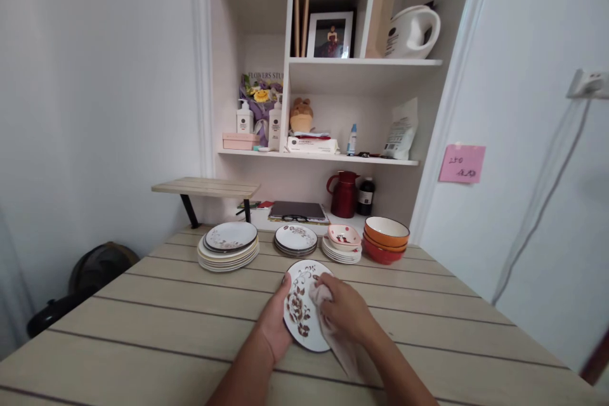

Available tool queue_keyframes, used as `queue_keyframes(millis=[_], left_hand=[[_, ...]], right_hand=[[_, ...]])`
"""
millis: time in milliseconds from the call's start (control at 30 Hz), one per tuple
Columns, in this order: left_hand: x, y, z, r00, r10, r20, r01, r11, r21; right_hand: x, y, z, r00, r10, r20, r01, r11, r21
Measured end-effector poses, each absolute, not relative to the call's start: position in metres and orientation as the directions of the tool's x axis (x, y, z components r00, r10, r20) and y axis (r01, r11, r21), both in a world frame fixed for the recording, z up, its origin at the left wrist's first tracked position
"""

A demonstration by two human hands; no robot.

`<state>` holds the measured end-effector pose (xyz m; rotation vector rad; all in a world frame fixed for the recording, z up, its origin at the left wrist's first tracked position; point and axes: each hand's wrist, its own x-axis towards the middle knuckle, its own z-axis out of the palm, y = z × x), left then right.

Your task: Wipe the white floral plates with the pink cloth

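A white plate (299, 295) with brown flowers and a dark rim is held tilted above the table, facing me. My left hand (275, 320) grips its left edge, thumb on the front and the other fingers hidden behind. In my right hand (346, 306) is a pale cloth (335, 339), bunched under the fingers and pressed to the right side of the plate's face. The cloth's loose end hangs down past the plate's lower right edge. Just beyond the plate stands a stack of similar small flowered plates (295, 238).
On the slatted wooden table (157, 323) are a stack of larger plates (228, 247) at left, square dishes (343, 244), and orange and red bowls (386, 240). A small raised shelf (207, 187) stands back left. Behind, a red jug (343, 193) sits by the white shelving (361, 108).
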<state>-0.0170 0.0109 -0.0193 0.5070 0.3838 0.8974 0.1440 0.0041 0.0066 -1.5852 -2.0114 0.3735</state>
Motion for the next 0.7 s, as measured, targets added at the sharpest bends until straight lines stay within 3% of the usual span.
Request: queue_keyframes(millis=[167,300,500,700], left_hand=[[-0.019,0.012,-0.019,0.575,0.812,-0.101,-0.647,0.527,0.551],[-0.019,0.011,-0.018,0.557,0.824,-0.106,-0.655,0.514,0.555],[-0.016,0.011,-0.018,0.548,0.830,-0.104,-0.661,0.506,0.554],[-0.016,0.009,-0.018,0.563,0.820,-0.103,-0.655,0.519,0.549]], right_hand=[[0.133,-0.005,0.009,-0.368,0.896,0.250,0.664,0.441,-0.604],[0.119,-0.002,0.002,-0.335,0.867,0.368,0.622,0.497,-0.605],[0.125,0.007,-0.006,-0.077,0.912,0.402,0.753,0.317,-0.577],[0.144,0.007,0.002,0.004,0.960,0.278,0.869,0.134,-0.477]])
